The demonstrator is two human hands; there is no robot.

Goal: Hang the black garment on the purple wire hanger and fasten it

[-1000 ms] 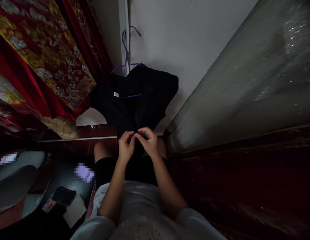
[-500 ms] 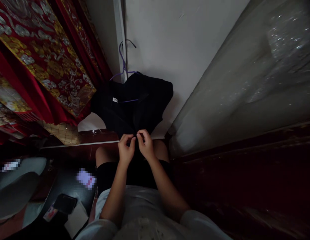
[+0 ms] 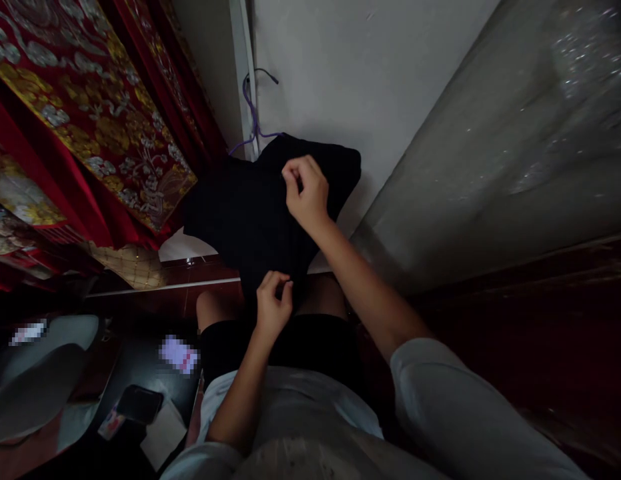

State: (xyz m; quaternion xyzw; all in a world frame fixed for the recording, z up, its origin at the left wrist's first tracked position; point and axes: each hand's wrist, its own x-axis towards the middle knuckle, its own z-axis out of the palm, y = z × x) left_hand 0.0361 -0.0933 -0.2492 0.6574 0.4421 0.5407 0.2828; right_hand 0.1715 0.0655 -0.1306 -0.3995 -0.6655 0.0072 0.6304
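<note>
The right hand is pinching the upper front of a black short-sleeved shirt, its thumb pressing against the curled index finger. The left hand is pinching the same shirt lower down, thumb and index meeting near the front edge; the dark cloth is hiding exactly what lies between either pair of fingertips. The shirt is hanging in front of the person, above the knees, from a purple wire hanger against a white wall.

For good handling, the two pinches should be holding the edge straight and lightly taut between them, with the fingertips gripping just the edge, not a bunched fold. Pulling down hard would be risking the hanger, so the hands should be working gently while it is bearing the weight.

Farther left, a red brocade cloth is hanging close beside the shirt; a dark phone is lying on a black tabletop.
</note>
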